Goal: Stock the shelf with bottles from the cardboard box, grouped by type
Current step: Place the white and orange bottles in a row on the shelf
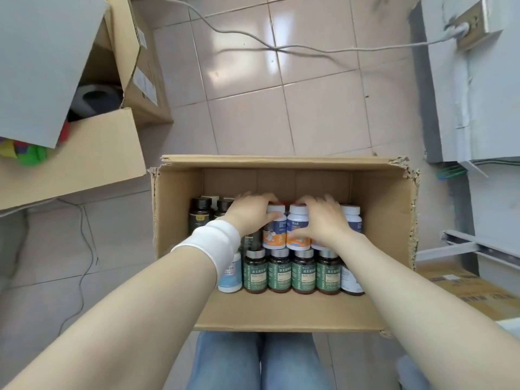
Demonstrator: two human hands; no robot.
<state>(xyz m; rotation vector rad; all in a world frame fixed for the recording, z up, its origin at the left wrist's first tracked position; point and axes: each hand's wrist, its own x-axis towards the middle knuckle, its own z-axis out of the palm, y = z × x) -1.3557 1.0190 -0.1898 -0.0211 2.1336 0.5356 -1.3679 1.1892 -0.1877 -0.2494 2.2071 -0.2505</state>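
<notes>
Cardboard box [174, 209] | my left hand [251, 212] grasps one white-capped bottle [274, 235], my right hand [322, 220] its neighbour [297, 219] | likely light, rigid, slick plastic: grip mid-body, not cap.

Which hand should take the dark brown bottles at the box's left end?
Left, probably. Both hands grip white-capped bottles, but the left hand lies right beside the dark brown bottles; the right hand would have to cross over it.
</notes>
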